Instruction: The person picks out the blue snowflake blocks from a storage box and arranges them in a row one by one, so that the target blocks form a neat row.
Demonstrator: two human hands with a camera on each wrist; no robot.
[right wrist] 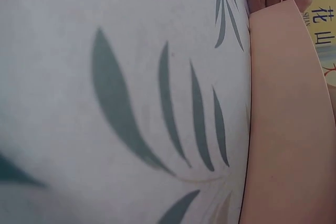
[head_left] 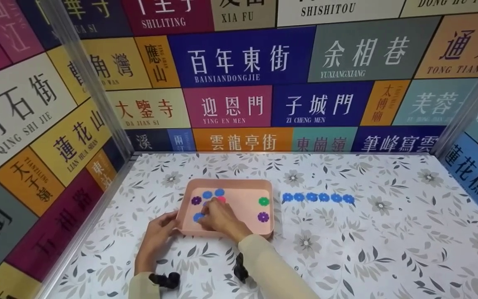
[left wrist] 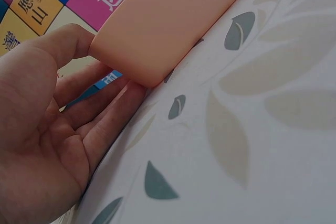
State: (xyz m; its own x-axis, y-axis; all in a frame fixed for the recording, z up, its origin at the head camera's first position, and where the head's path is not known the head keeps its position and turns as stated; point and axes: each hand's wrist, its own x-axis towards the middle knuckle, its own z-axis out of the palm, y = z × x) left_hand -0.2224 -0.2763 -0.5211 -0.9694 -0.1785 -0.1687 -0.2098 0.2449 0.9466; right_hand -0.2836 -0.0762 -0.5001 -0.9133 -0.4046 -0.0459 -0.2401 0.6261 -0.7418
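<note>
A shallow pink tray (head_left: 251,185) stands on the table with flower-shaped plastic pieces inside. My left hand (head_left: 159,230) grips its near left corner; in the left wrist view the thumb lies on the rim and the other fingers on the tray's lower outside edge. My right hand (head_left: 222,220) reaches into the tray's left half, fingertips down among the pieces. Beside them lie a blue piece (head_left: 198,217), a purple piece (head_left: 196,200) and a partly covered pink piece (head_left: 221,199). Whether the right fingers pinch a piece is hidden.
Right of the tray, several blue flower pieces (head_left: 311,197) form a row on the floral tablecloth (head_left: 367,249). A green piece (head_left: 263,201) and another purple piece (head_left: 263,216) lie at the tray's right side. Panels with lettering (head_left: 239,58) enclose the table's back and sides.
</note>
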